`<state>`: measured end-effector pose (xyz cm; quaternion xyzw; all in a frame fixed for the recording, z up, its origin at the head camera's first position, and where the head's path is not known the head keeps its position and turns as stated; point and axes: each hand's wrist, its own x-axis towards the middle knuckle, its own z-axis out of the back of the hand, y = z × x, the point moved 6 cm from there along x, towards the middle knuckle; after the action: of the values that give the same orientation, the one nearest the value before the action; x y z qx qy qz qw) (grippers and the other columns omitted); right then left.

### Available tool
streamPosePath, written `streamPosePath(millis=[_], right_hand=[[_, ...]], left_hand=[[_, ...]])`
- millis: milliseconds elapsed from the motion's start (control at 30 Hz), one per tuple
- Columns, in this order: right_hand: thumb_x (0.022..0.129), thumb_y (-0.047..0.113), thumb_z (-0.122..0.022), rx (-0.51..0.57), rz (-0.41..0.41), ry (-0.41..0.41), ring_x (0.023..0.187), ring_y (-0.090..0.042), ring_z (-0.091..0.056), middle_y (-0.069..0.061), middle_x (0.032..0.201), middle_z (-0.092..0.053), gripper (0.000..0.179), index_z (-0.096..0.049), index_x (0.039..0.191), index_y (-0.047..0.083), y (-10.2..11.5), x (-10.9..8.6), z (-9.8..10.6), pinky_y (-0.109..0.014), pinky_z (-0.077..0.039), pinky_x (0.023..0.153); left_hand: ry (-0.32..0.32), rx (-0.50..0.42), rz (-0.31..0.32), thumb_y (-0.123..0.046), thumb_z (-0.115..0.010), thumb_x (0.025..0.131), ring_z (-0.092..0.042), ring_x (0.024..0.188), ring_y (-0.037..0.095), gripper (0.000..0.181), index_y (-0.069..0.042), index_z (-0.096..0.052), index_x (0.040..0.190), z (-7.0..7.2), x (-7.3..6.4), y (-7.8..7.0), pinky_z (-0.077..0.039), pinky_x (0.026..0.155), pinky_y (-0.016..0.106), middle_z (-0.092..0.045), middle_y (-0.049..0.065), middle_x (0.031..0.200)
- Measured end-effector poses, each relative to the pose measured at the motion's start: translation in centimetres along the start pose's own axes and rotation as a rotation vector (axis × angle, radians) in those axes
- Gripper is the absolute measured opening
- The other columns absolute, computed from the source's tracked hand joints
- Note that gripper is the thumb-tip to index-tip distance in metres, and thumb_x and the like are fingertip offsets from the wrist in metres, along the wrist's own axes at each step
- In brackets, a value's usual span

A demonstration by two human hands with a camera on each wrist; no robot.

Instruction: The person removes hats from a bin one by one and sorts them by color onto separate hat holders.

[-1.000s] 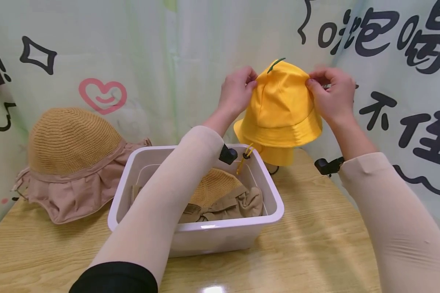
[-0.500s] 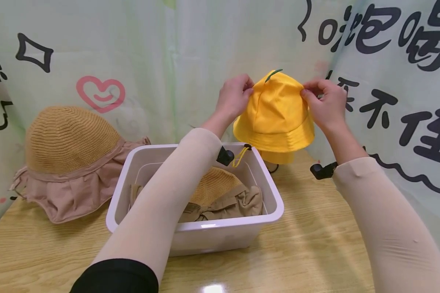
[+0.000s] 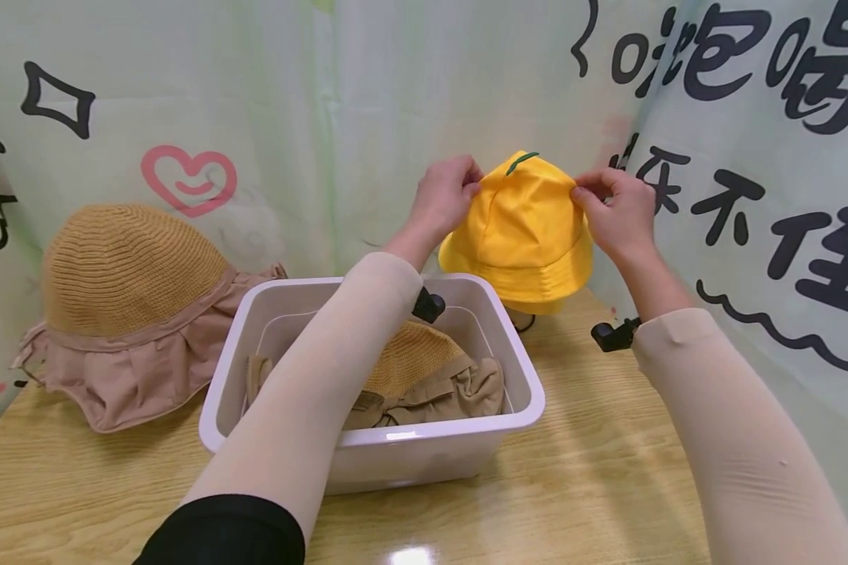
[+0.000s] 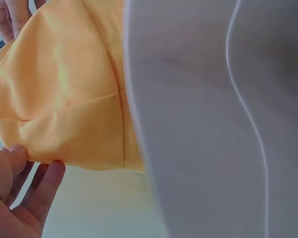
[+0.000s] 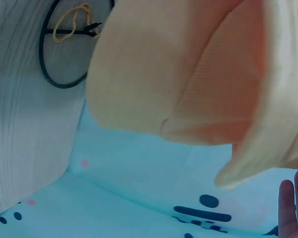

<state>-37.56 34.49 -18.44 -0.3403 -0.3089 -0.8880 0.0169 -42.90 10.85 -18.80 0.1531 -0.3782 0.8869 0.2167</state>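
A yellow bucket hat [image 3: 530, 227] with a green sprout on top hangs brim down behind the tub's right back corner. My left hand [image 3: 445, 196] pinches the left side of its crown; my right hand [image 3: 618, 208] pinches the right side. In the left wrist view, left-hand fingers [image 4: 49, 181] lie along the yellow cloth [image 4: 64, 79]. A yellow flap shows below the brim. The right wrist view looks into the hat's underside [image 5: 218, 74]; under it are a black wire ring [image 5: 64, 87] and a yellow cord [image 5: 57, 34].
A white plastic tub [image 3: 438, 428] stands mid-table, holding a straw hat [image 3: 417, 357] with brown cloth brim and bow. Left of it sits another straw hat [image 3: 130, 267] with a pink ruffled brim. A printed curtain [image 3: 367, 118] hangs behind the wooden table [image 3: 579, 486].
Both hands have lowered the yellow hat and shifted it slightly left. Its cord, earlier hanging over the tub's rim, has slipped out of sight behind the tub in the head view.
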Motion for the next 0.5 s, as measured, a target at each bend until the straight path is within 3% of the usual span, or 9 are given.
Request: streamPosePath(millis=[133, 233, 367, 433, 500], right_hand=[[0.100, 0.031, -0.061, -0.015, -0.033, 0.035, 0.090, -0.011, -0.056, -0.007, 0.102, -0.068, 0.032, -0.071, 0.116, 0.006, -1.0, -0.4, -0.5, -0.019, -0.043, 0.078], [0.101, 0.033, -0.055, 0.045, 0.000, 0.026, 0.100, -0.016, -0.060, -0.008, 0.112, -0.069, 0.036, -0.066, 0.124, 0.008, -0.9, -1.1, -1.2, -0.023, -0.047, 0.086], [0.099, 0.042, -0.054, 0.077, 0.236, 0.040, 0.131, -0.025, -0.051, -0.009, 0.142, -0.056, 0.053, -0.052, 0.143, 0.013, 1.6, -2.3, -2.6, -0.041, -0.041, 0.109], [0.097, 0.048, -0.055, 0.039, 0.362, 0.084, 0.143, -0.028, -0.039, -0.010, 0.153, -0.045, 0.064, -0.044, 0.150, 0.014, 3.1, -2.7, -3.5, -0.048, -0.030, 0.117], [0.098, 0.053, -0.052, -0.017, 0.435, 0.120, 0.149, -0.028, -0.030, -0.010, 0.159, -0.037, 0.070, -0.038, 0.154, 0.014, 4.1, -2.7, -4.3, -0.049, -0.022, 0.121]], left_hand=[[0.031, 0.032, -0.034, -0.021, -0.059, 0.101, -0.056, 0.096, 0.016, 0.012, -0.014, -0.064, 0.109, -0.7, -0.1, -0.1, -0.047, 0.087, 0.023, -0.066, 0.000, 0.107], [0.079, 0.085, -0.109, -0.025, -0.057, 0.102, -0.057, 0.098, 0.017, 0.017, -0.013, -0.060, 0.114, -1.5, -0.3, -0.5, -0.047, 0.088, 0.025, -0.065, 0.002, 0.110], [0.161, 0.201, -0.255, -0.045, -0.052, 0.102, -0.056, 0.114, 0.018, 0.047, -0.017, -0.045, 0.139, -2.6, -0.7, -1.3, -0.047, 0.097, 0.029, -0.058, 0.004, 0.129], [0.199, 0.264, -0.319, -0.052, -0.050, 0.100, -0.052, 0.125, 0.021, 0.064, -0.018, -0.033, 0.151, -3.1, -0.9, -1.5, -0.044, 0.105, 0.032, -0.048, 0.006, 0.143], [0.227, 0.316, -0.357, -0.058, -0.049, 0.097, -0.047, 0.132, 0.023, 0.077, -0.021, -0.021, 0.158, -3.3, -1.1, -1.6, -0.042, 0.109, 0.035, -0.039, 0.006, 0.152]])
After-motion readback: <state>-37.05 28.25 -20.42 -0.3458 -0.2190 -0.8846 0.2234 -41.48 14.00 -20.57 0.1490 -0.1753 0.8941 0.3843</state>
